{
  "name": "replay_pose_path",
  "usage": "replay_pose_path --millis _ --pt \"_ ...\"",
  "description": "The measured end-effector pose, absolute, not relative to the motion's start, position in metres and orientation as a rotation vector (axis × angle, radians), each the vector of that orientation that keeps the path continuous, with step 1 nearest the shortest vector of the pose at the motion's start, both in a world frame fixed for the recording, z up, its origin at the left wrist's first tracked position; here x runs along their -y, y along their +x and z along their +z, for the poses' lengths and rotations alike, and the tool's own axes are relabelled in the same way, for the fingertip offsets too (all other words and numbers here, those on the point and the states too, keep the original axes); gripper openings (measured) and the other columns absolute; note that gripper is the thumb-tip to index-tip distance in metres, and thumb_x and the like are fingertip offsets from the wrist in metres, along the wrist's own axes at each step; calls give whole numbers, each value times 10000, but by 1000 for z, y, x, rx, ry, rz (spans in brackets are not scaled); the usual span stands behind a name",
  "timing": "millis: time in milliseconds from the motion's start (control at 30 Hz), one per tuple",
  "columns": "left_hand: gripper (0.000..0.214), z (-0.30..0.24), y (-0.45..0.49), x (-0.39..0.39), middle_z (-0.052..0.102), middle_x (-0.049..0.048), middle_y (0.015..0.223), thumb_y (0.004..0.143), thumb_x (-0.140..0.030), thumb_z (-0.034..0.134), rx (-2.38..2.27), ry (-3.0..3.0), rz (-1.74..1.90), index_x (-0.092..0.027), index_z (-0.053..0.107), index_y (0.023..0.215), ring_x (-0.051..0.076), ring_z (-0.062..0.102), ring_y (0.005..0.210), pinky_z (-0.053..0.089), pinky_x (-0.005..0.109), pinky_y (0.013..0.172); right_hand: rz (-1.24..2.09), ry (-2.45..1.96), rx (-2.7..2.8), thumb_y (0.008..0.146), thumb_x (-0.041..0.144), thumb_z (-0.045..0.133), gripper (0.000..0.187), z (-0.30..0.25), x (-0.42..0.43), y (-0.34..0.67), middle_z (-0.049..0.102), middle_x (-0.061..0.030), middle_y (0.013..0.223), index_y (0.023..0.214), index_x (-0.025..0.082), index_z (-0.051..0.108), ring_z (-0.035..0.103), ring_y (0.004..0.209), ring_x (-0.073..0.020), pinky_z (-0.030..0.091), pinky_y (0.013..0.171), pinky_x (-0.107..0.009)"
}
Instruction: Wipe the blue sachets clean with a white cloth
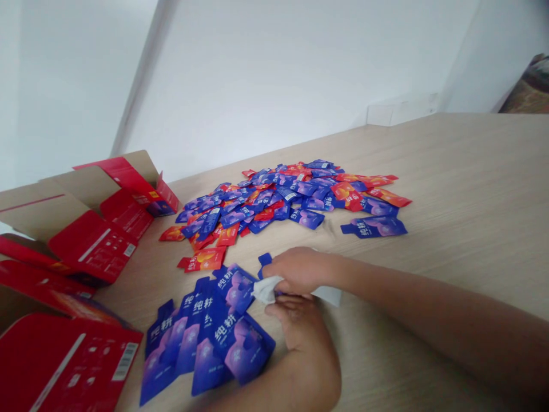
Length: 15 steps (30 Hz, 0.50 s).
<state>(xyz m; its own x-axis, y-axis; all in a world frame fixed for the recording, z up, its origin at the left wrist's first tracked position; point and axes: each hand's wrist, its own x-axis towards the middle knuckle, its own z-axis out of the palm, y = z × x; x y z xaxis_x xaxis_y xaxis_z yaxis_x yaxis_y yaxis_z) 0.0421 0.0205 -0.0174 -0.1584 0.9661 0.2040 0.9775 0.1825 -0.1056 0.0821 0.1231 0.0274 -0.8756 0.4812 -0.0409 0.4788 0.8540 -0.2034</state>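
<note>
My right hand (300,269) reaches in from the right with its fingers closed over a crumpled white cloth (266,289). A blue pouch tip (265,260) peeks out just behind it. My left hand (298,329) comes up from the bottom edge, fingers curled, pinching the same cloth from the near side. Right beside both hands, to the left, several blue pouches (214,332) with white characters lie fanned out in an overlapping row. Farther back a loose heap of blue and red-orange pouches (283,197) spreads over the wooden table (450,189).
Opened red cardboard boxes (94,229) lie at the left, and another red box (64,366) sits at the near left corner. A single blue pouch (374,227) lies apart at the heap's right. A white wall rises behind the table's far edge.
</note>
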Motion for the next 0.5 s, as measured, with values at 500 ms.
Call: replay_pose_path --millis 500 --pt "362 -16 43 -19 685 221 855 754 23 334 1845 -1591 649 -69 610 971 309 657 798 452 407 684 129 -906 2778 830 375 459 299 28 -138 92 632 -61 976 1091 257 544 590 861 -222 377 613 -284"
